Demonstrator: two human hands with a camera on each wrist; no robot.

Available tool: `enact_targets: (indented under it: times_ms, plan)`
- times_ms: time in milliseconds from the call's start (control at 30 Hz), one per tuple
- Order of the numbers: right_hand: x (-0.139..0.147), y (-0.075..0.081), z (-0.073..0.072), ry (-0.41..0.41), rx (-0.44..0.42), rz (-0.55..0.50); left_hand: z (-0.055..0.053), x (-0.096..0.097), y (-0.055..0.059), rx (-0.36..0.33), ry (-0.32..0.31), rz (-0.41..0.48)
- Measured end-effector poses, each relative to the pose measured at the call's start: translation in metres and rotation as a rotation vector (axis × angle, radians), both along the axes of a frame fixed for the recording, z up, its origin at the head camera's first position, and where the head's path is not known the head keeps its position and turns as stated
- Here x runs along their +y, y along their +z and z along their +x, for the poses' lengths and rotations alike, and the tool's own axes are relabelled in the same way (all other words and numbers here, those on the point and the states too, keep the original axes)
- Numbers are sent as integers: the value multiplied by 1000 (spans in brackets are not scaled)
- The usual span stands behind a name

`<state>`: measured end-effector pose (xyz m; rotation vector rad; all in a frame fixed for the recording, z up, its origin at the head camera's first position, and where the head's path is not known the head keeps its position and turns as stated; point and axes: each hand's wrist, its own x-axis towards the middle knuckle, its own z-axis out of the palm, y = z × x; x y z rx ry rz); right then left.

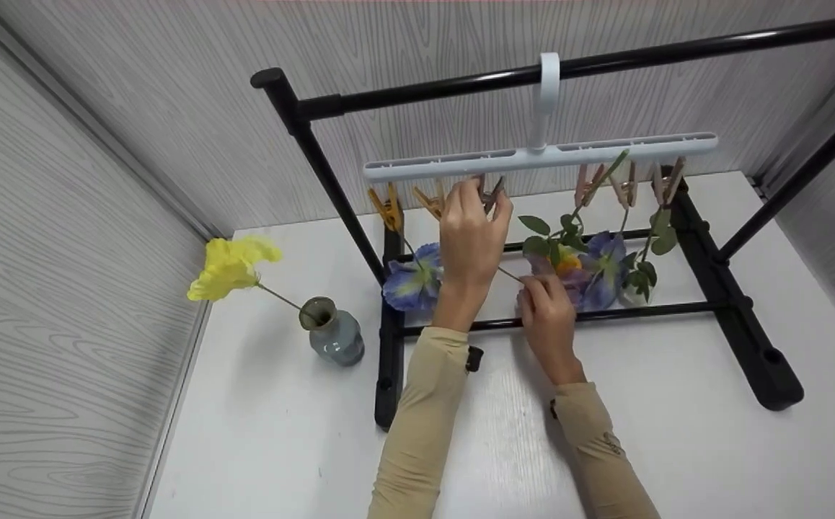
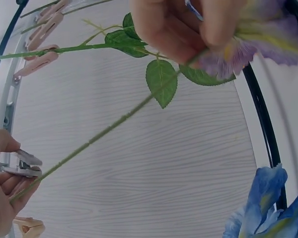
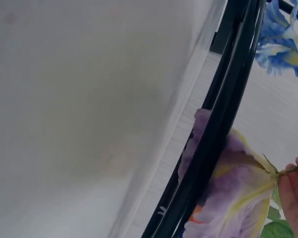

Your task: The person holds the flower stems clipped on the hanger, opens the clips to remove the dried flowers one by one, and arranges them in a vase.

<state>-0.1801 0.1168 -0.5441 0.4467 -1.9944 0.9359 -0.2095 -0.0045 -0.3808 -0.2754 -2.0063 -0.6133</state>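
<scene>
The pale purple artificial flower with a long thin green stem (image 2: pixel 99 134) stretches between our two hands. Our right hand (image 1: pixel 549 317) pinches the stem just below the purple and yellow bloom (image 3: pixel 233 198), fingers curled round it, low down by the black bars of the rack. Our left hand (image 1: pixel 469 238) is raised above it at the row of pegs, fingers curled round a grey clothes peg (image 2: pixel 21 163) and the stem's far tip, which lies right at that peg in the left wrist view; we cannot tell whether the peg already bites the stem.

The peg hangs from a white plastic clip hanger (image 1: pixel 540 155) hooked over the top rail of a black metal garment rack (image 1: pixel 720 288), directly above our left hand. Just left of that hand hang two orange pegs (image 1: pixel 389 209), one holding a blue flower (image 1: pixel 412 282) head down beside our left wrist. To the right of our right hand, pink pegs (image 1: pixel 590 184) hold leafy green stems with a blue and purple bloom (image 1: pixel 605 267). Well to the left of both hands, a small grey ceramic vase (image 1: pixel 332 333) stands on the white worktop (image 1: pixel 677 447) with a yellow flower (image 1: pixel 230 267) leaning out of it. Beige sleeves (image 1: pixel 425 425) cover both forearms.
</scene>
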Motion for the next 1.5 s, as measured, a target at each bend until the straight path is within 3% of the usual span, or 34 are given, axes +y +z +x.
enact_targets:
  times_ms: [200,333,600,733,900,1033,1167,1367,1500]
  plan:
    - [10,2,6,-57,8,-6,5,-5,-5,-91,-43,6]
    - [14,5,8,-52,14,-11,9,-12,-12,-84,-49,-44]
    - [23,18,11,-48,31,-9,22,-28,-43,54,80,-392]
    - [28,22,11,-70,37,-4,31,-33,-57,42,108,-517]
    - [32,20,9,-90,31,8,38,-35,-72,-14,94,-626]
    - [30,17,10,-84,37,28,40,-32,-84,-75,30,-684]
    - [23,18,12,-34,60,45,41,-23,-92,-123,-94,-684]
    - [13,17,14,68,136,12,42,-13,-97,-185,-261,-561]
    - [11,16,14,109,186,-22,44,-11,-97,-288,-342,-429]
